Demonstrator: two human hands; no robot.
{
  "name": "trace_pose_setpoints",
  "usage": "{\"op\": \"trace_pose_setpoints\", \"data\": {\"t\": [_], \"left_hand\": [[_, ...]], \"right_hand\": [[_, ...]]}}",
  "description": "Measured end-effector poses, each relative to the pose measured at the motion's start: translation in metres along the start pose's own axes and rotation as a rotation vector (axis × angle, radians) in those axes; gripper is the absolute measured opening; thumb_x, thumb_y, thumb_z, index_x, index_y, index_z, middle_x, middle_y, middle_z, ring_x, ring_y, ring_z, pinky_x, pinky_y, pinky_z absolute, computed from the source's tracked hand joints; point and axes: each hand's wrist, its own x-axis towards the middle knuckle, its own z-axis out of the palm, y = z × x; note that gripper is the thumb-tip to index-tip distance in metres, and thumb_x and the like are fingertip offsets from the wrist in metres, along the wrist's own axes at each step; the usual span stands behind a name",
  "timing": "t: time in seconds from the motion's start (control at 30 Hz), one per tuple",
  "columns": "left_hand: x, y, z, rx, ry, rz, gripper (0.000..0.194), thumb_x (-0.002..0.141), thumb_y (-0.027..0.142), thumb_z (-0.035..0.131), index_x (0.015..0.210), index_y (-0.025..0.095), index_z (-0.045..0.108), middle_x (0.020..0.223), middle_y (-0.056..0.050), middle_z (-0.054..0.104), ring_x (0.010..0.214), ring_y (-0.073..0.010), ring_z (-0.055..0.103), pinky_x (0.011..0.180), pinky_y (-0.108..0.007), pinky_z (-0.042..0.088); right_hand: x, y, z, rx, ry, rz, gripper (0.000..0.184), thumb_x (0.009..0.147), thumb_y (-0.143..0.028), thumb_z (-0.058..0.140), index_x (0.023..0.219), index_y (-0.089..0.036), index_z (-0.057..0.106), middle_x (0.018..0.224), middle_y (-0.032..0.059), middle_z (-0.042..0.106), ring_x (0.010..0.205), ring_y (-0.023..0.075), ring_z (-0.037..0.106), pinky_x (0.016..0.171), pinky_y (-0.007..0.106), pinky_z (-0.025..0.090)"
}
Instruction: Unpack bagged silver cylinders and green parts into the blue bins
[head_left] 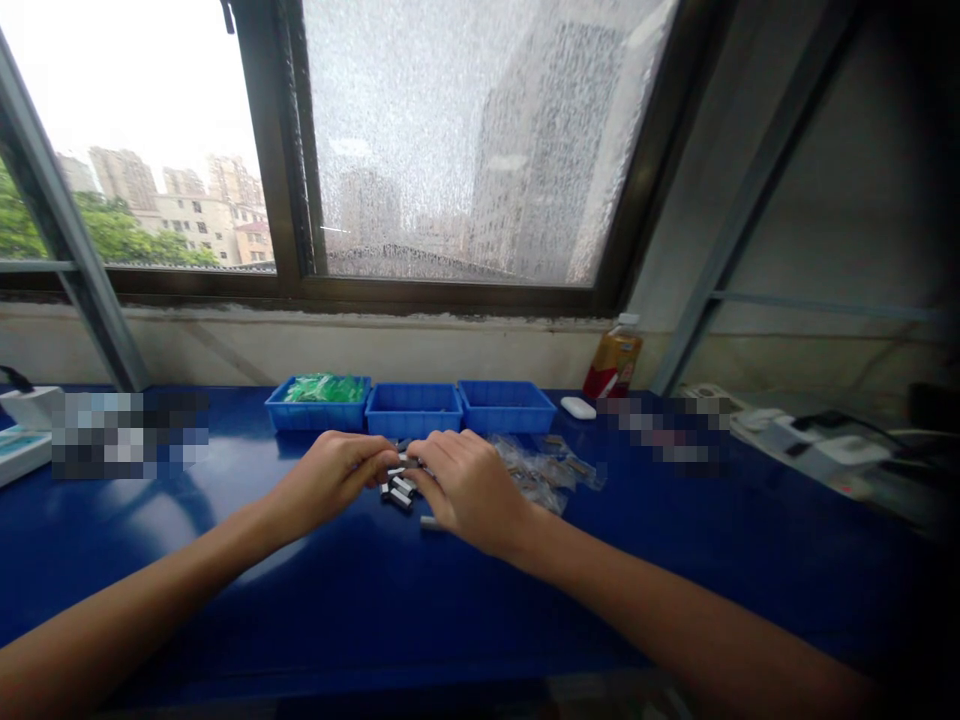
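Daylight pours through the window (465, 150), three bins (414, 424) lining the far edge of the blue bench (337, 620). And midway between its side edges, left grip (337, 475) and right grip (474, 492) meet right over the small pieces (400, 499)! Both have thumb drawn toward fingers; whether either pinches a piece, can't tell. Clear bags (546, 492) lie beside the right grip, toward the right edge.

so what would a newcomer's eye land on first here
Probably the bright window across the upper view. Next, the left hand and right hand, close together by small parts mid-table. Behind them, three blue bins stand in a row, the leftmost holding bright green items.
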Motion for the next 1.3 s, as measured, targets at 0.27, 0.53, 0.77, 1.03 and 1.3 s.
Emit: {"op": "trace_pose_setpoints", "data": {"t": [0.27,0.53,0.77,1.03,1.3], "left_hand": [[0.0,-0.003,0.001,-0.122,-0.017,0.014,0.036,0.091,0.028,0.035,0.066,0.013,0.055,0.058,0.001,0.055,0.054,-0.0075,0.051,0.054,-0.017,0.039],[-0.001,0.0,-0.001,-0.162,0.117,0.041,0.027,0.091,0.025,0.033,0.081,0.014,0.056,0.066,0.0,0.06,0.06,-0.0086,0.055,0.058,-0.019,0.044],[-0.005,0.003,0.005,0.044,0.196,0.202,0.014,0.085,0.02,0.05,0.097,0.017,0.057,0.08,-0.002,0.063,0.072,-0.0115,0.058,0.066,-0.023,0.046],[-0.001,-0.002,0.011,0.085,0.299,0.063,0.01,0.085,0.019,0.048,0.091,0.017,0.056,0.078,-0.001,0.065,0.069,-0.011,0.061,0.064,-0.021,0.048],[0.0,0.003,0.011,0.075,0.278,0.07,0.014,0.083,0.022,0.053,0.093,0.017,0.06,0.081,-0.003,0.065,0.072,-0.0125,0.06,0.067,-0.023,0.048]], "right_hand": [[-0.001,0.003,0.001,0.075,0.071,-0.084,0.019,0.09,-0.026,0.041,0.091,-0.015,0.056,0.077,0.0053,0.061,0.07,0.0155,0.052,0.061,0.027,0.031],[0.0,0.001,0.0,0.272,0.084,-0.038,0.028,0.091,-0.026,0.033,0.08,-0.015,0.055,0.073,0.0048,0.058,0.067,0.0136,0.051,0.063,0.026,0.036],[0.0,0.003,0.002,0.365,0.04,0.071,0.033,0.092,-0.026,0.029,0.069,-0.016,0.051,0.066,0.0028,0.055,0.061,0.0118,0.049,0.059,0.024,0.036],[0.0,0.0,0.003,0.378,0.05,0.186,0.018,0.083,-0.03,0.05,0.092,-0.016,0.057,0.073,0.0026,0.062,0.069,0.0143,0.057,0.066,0.026,0.039],[0.002,0.0,0.001,0.357,0.019,0.182,0.018,0.087,-0.025,0.042,0.081,-0.016,0.056,0.07,0.0029,0.06,0.066,0.0136,0.055,0.061,0.024,0.038]]}}
